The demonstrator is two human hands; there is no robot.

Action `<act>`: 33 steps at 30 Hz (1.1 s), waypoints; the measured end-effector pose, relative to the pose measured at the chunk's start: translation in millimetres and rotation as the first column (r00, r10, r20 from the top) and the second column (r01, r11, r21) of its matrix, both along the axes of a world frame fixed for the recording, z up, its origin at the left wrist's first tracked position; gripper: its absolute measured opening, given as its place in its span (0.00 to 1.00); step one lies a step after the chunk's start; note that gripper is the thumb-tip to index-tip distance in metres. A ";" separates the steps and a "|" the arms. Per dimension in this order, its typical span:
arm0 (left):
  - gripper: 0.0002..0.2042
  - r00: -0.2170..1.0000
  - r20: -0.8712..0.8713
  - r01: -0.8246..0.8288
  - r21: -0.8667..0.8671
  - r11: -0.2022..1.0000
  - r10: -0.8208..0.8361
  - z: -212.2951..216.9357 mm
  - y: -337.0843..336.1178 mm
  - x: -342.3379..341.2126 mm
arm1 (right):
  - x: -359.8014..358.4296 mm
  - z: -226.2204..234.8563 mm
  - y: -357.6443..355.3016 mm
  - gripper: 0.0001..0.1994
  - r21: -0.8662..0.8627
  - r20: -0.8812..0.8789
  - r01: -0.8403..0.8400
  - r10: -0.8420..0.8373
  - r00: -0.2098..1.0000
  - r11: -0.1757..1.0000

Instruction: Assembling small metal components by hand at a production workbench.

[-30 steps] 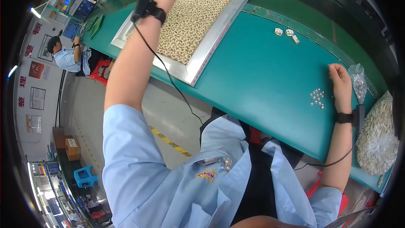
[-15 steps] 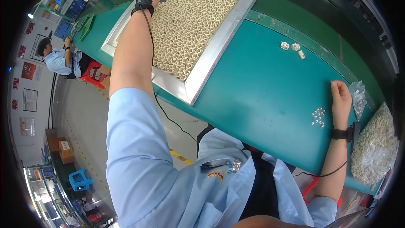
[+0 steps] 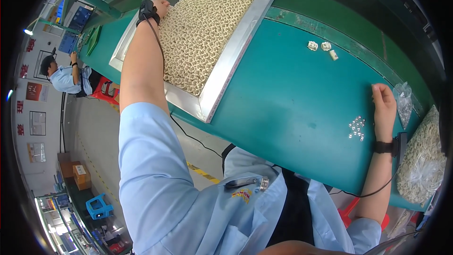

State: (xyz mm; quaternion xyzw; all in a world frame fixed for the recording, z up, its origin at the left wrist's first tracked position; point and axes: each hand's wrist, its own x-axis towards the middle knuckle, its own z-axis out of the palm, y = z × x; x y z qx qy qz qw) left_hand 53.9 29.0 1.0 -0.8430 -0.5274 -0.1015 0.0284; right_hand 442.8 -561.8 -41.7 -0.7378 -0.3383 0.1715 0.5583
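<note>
A silver metal frame (image 3: 226, 56) on the green table holds a mass of small cream-coloured plastic parts (image 3: 205, 33), packed close together. My left hand (image 3: 161, 7) is at the frame's far left corner, beside the edge of these parts. Its fingers are closed, and what they hold, if anything, is too small to make out. On the right, my right hand (image 3: 385, 106) rests by the table's right side with fingers curled and tips together. Whatever is in that pinch is hidden. Small shiny metal pieces (image 3: 357, 128) lie scattered just left of this hand.
Three loose cream parts (image 3: 325, 46) sit near the table's far edge. A small clear bag (image 3: 403, 104) and a large bag of cream parts (image 3: 419, 165) stand right of my right hand. A cable (image 3: 188, 133) trails from my left wrist. Another person (image 3: 66, 73) sits far left.
The view has shifted slightly, so the frame and table appear a little further left. My left hand stays at the frame's far corner. My right hand stays beside the metal pieces, its fingers slightly more raised.
</note>
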 end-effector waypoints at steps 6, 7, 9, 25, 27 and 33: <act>0.15 0.955 0.251 0.137 0.101 0.985 -0.158 22.0 -32.3 18.5 | 1.1 -3.0 2.2 0.07 0.015 0.007 -0.025 0.025 1.000 1.000; 0.15 0.954 0.247 0.148 0.100 0.984 -0.168 29.3 -49.2 30.7 | 0.9 -2.4 2.8 0.07 0.012 0.029 -0.028 0.028 0.999 1.000; 0.15 0.859 0.339 0.355 0.148 0.923 -0.385 40.1 -104.1 74.0 | 0.7 -0.7 -2.6 0.07 -0.009 0.050 0.006 -0.006 0.999 1.000; 0.17 0.699 0.277 0.709 -0.140 0.692 -0.660 -7.4 -338.0 212.1 | -1.6 5.9 1.9 0.10 -0.054 0.101 -0.114 0.119 0.988 0.992; 0.17 0.725 0.361 0.684 -0.273 0.676 -0.587 -9.7 -343.3 214.1 | -0.1 4.2 0.3 0.10 -0.058 0.135 -0.115 0.122 0.983 0.992; 0.15 0.634 0.498 0.757 -0.245 0.606 -0.591 -14.6 -374.0 215.2 | 5.0 -0.2 -0.7 0.11 -0.065 0.133 -0.124 0.131 0.982 0.990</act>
